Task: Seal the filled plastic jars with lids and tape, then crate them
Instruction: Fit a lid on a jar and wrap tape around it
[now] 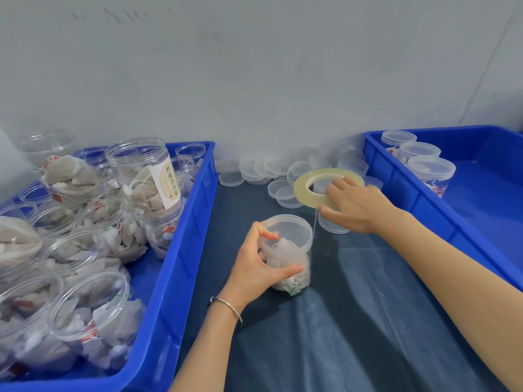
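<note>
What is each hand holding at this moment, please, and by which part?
The left hand grips the lidded jar around its side wall. The right hand holds the tape roll at its rim.

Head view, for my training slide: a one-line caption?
Left hand holds a lidded jar while the right hand pulls tape from the roll to seal it.

Lidded jar (pixel 288 250) at desk (pixel 368 321) centre, left hand (pixel 257 267) round it. Behind and right, tape roll (pixel 304 188) under right hand (pixel 353 207), atop another jar (pixel 331 224). Loose lids (pixel 266 171) along the wall behind. Left crate (pixel 181 250) full of open filled jars (pixel 90 315); right crate (pixel 410 193) holding three lidded jars (pixel 430 171) at its back.
</note>
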